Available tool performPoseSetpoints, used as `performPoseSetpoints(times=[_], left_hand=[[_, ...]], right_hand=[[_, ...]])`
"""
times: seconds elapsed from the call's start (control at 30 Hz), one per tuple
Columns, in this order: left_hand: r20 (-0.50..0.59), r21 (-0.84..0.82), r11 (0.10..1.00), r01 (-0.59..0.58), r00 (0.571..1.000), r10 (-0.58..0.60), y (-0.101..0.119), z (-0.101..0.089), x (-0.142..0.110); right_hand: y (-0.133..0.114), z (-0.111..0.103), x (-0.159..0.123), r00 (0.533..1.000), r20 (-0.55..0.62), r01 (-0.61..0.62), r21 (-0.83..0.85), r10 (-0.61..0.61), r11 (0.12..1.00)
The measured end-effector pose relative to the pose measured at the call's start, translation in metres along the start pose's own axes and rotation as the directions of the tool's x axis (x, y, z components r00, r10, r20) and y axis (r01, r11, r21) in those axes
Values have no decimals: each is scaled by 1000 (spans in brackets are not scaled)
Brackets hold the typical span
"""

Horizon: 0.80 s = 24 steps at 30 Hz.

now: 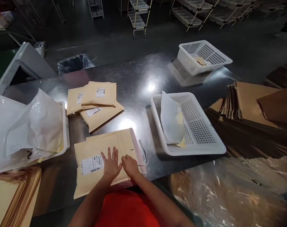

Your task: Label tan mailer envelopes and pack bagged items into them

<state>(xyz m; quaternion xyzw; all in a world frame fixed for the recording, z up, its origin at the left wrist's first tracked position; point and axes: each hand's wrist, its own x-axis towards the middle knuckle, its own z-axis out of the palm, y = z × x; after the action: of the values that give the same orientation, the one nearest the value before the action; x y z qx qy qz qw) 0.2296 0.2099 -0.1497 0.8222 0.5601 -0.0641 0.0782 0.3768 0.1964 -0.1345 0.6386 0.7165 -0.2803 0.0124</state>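
A tan padded envelope with a white address label lies on the metal table in front of me. My left hand is open, fingers spread flat on it beside the label. My right hand is closed and rests on the envelope near a crease across its flap; whatever its fingers hold, if anything, is hidden. The flap's right end has a clear, red-lined edge. Next to that edge curls a thin whitish strip. Another tan edge shows under the envelope's top side.
Several labelled padded envelopes are piled behind. White plastic baskets stand right and far right, the nearer with a white pouch. White bags fill a left basket. Envelope stacks, cardboard and clear plastic flank the table.
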Motion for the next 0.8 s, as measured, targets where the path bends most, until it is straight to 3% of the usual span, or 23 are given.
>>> performPoseSetpoints(times=[0.07, 0.13, 0.3, 0.37, 0.4, 0.47, 0.6, 0.67, 0.73, 0.8], left_hand=[[-22, 1, 1000, 4, 1000, -4, 1, 3, -1], [-37, 5, 1000, 2, 999, -1, 2, 6, -2], [-36, 15, 1000, 11, 999, -11, 3, 13, -2], [-19, 11, 1000, 11, 1000, -10, 3, 13, -1], [-11, 7, 1000, 10, 1000, -10, 2, 13, -1], [-7, 0, 1000, 16, 1000, -16, 3, 13, -1], [-38, -37, 999, 35, 999, -36, 7, 15, 2], [-21, -115, 993, 33, 999, -36, 7, 13, 4], [5, -227, 973, 33, 999, -33, -2, 4, 5], [-44, -294, 943, 155, 983, -176, -23, -10, -1]], right_hand=[[-1, 6, 4, 999, -38, 16, -26, -17, 1000], [2, 4, 26, 996, -94, 8, -44, -13, 999], [2, -31, 148, 965, -255, -73, -33, 63, 997], [-1, -37, 175, 957, -277, -86, -9, 80, 996], [-1, -36, 174, 957, -276, -87, 3, 84, 996], [0, -23, 140, 965, -248, -77, 23, 80, 997], [7, 27, 3, 986, -133, -97, 48, 103, 994], [12, 48, -50, 981, -113, -150, 57, 156, 987], [18, 58, -73, 971, -136, -189, 73, 197, 979], [21, 56, -69, 960, -157, -215, 102, 230, 971]])
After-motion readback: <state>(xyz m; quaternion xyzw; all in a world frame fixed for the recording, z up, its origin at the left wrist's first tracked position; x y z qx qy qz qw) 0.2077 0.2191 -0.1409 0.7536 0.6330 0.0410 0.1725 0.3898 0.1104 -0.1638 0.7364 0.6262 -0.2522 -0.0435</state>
